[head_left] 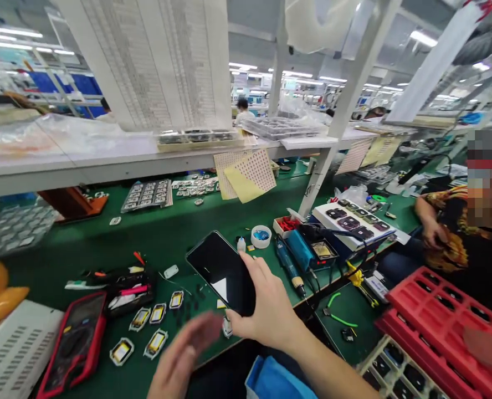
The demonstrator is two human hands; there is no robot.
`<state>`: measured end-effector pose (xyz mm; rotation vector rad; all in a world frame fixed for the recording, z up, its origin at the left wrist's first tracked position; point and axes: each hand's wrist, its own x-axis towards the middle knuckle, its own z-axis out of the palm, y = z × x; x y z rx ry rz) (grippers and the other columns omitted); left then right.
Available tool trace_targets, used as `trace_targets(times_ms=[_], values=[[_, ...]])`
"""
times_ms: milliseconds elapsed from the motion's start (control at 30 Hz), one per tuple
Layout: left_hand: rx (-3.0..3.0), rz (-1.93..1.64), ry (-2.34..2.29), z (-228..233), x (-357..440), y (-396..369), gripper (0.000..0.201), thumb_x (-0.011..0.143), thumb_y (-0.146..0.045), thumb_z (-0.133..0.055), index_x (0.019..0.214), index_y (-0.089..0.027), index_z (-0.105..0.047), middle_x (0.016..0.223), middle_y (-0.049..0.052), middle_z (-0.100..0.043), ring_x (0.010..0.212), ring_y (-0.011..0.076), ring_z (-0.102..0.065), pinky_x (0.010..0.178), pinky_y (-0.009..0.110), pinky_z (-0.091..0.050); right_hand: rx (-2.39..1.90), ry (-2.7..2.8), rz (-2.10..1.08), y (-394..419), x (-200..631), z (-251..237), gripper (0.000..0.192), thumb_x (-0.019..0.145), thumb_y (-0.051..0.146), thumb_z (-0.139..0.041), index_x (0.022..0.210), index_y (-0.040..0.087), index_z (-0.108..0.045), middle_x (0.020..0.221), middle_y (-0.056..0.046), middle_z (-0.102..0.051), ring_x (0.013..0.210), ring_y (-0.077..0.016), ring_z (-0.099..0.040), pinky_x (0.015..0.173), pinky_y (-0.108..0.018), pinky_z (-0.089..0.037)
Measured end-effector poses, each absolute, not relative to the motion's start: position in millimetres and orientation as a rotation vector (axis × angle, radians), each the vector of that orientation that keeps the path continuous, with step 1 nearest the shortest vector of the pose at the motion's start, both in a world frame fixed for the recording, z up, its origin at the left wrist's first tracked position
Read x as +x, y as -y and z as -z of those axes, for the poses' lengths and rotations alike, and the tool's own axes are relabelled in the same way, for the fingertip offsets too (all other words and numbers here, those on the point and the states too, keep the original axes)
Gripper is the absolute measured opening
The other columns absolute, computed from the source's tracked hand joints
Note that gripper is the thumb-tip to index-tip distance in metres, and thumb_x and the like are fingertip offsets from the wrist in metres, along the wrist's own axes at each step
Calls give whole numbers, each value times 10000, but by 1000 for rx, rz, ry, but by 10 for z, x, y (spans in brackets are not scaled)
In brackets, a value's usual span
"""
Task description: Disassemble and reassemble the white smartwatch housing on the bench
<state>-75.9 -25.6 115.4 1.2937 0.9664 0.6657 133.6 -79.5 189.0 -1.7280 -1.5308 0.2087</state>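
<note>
A black smartphone with a dark glossy screen is gripped along its right edge by my right hand, tilted above the green bench. A pale reflection shows low on the screen. My left hand is empty below and left of the phone, apart from it; its fingers stretch out, slightly blurred, with the thumb apart. Left of that hand lie several small watch-like casings with yellow and white insides, such as one casing. A small white bottle stands just beyond the phone, near a round white dish with blue contents.
A red multimeter and a black tool holder sit at left. To the right are a blue electric screwdriver, a blue device, green-handled pliers and red trays. A co-worker sits at far right. A shelf spans above.
</note>
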Motion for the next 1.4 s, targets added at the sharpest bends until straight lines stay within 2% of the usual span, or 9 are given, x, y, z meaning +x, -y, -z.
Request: trace_targets(times_ms=[67, 167, 333, 400, 533, 867, 1100, 1300, 1400], values=[[959, -955, -764, -1386, -348, 141, 883, 710, -893, -644, 1257, -202, -702, 1259, 149, -712, 1325, 403, -559, 1150, 533, -466, -1702, 1483, -259, 906, 1345, -1706, 983, 640, 312, -737, 1531, 211, -335, 1236, -144, -590, 1104, -331, -661, 886, -463, -617], [717, -916, -512, -1732, 305, -39, 848, 842, -871, -516, 1323, -187, -663, 1310, 160, -691, 1265, 358, -625, 1075, 490, -533, -1750, 1418, -305, 987, 1381, -1558, 994, 638, 316, -750, 1539, 208, -343, 1247, -156, -588, 1114, -354, -654, 881, -502, -619], [616, -832, -394, -1902, 942, -275, 722, 1007, -725, -340, 1188, -131, -708, 984, 141, -758, 805, 253, -749, 746, 384, -637, -1581, 1130, -549, 1009, 1668, -1451, 907, 731, 391, -803, 1533, 238, -409, 1381, -151, -577, 1289, -353, -578, 1080, -543, -526], [618, -769, -365, -1873, 1017, -383, 760, 1019, -721, -280, 1159, -113, -714, 954, 145, -755, 771, 253, -748, 694, 369, -635, -1318, 974, -814, 996, 1780, -1391, 756, 799, 426, -790, 1472, 269, -483, 1380, -116, -607, 1197, -304, -644, 1003, -474, -589], [611, -722, -319, -1813, 1021, -575, 776, 1032, -704, -239, 1143, -102, -715, 952, 151, -758, 799, 257, -755, 752, 376, -640, -1023, 684, -1170, 920, 1826, -1281, 614, 800, 372, -843, 1343, 298, -568, 1226, -50, -683, 847, -196, -720, 693, -346, -665], [627, -683, -197, -1699, 974, -766, 670, 1045, -646, -309, 1301, -121, -637, 1114, 191, -746, 934, 286, -755, 848, 394, -618, -1076, 589, -1091, 699, 1642, -1226, 505, 833, 293, -833, 1281, 277, -602, 1160, -32, -709, 765, -142, -718, 656, -284, -675], [652, -667, -243, -1646, 920, -931, 536, 1081, -526, -287, 1282, -143, -604, 1040, 177, -758, 872, 266, -762, 761, 359, -623, -960, 628, -1099, 582, 1587, -1112, 574, 831, 280, -813, 1359, 287, -589, 1254, -64, -697, 889, -203, -737, 700, -338, -682], [659, -649, -220, -1650, 906, -959, 528, 1064, -556, -352, 1272, -145, -609, 1048, 165, -759, 890, 276, -761, 785, 387, -629, -1007, 610, -1015, 531, 1601, -1061, 612, 765, 153, -699, 1352, 304, -613, 1392, -35, -660, 1343, -286, -583, 1094, -487, -551], [656, -635, -211, -1649, 905, -953, 517, 1044, -570, -418, 1263, -146, -618, 1033, 157, -761, 902, 285, -762, 793, 390, -629, -1023, 619, -1043, 525, 1612, -1045, 647, 743, 142, -661, 1370, 293, -599, 1399, -40, -652, 1327, -299, -591, 1052, -501, -575]])
